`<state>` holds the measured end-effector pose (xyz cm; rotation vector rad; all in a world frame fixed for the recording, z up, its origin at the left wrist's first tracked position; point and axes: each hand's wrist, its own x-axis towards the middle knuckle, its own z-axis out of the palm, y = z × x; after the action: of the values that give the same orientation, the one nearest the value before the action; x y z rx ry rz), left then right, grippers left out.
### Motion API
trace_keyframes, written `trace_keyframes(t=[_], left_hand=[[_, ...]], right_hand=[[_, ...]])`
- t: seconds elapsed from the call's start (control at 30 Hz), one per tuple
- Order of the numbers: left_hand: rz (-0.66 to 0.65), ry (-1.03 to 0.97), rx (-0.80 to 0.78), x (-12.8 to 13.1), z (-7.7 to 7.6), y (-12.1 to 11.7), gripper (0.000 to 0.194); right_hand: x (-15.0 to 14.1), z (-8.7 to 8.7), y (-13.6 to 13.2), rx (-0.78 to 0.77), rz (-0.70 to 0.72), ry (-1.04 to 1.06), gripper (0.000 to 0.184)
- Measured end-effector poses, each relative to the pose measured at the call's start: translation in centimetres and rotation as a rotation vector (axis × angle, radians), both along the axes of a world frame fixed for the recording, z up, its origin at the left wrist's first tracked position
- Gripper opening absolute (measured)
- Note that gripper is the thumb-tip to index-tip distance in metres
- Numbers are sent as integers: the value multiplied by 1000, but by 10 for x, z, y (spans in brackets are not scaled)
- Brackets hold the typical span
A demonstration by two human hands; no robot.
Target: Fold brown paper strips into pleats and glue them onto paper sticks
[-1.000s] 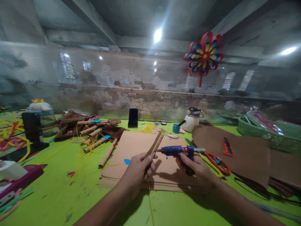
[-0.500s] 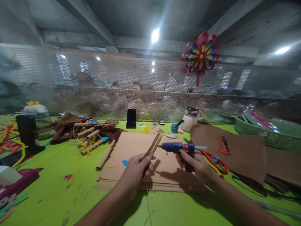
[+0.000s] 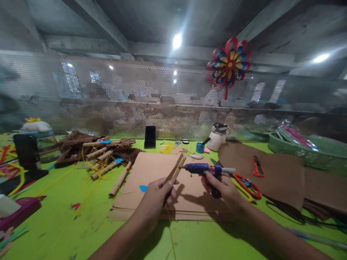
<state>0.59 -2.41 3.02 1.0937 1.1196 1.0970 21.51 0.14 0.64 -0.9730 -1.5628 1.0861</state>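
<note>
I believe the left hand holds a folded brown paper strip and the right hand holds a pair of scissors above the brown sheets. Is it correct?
Not quite: the right hand holds a blue glue gun, not scissors, as the head view shows. The rest stands.

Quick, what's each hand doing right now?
Left hand: closed on a folded brown paper strip.
Right hand: closed around a blue glue gun.
</note>
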Motion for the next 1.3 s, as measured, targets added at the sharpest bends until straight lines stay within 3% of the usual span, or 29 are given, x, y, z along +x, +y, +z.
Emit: trace_keyframes(t=[0.27, 0.63, 0.97, 1.3], left_hand=[[-4, -33, -25, 0, 1, -1, 25], [-4, -27, -29, -3, 0, 1, 27], [-54, -48, -4, -1, -6, 4, 34], [-19, -58, -11, 2, 2, -4, 33]], right_hand=[[0, -2, 1, 2, -54, 69, 41], [-3, 0, -6, -41, 60, -7, 43], [3, 3, 7, -9, -73, 111, 43], [5, 5, 8, 28, -92, 123, 41]])
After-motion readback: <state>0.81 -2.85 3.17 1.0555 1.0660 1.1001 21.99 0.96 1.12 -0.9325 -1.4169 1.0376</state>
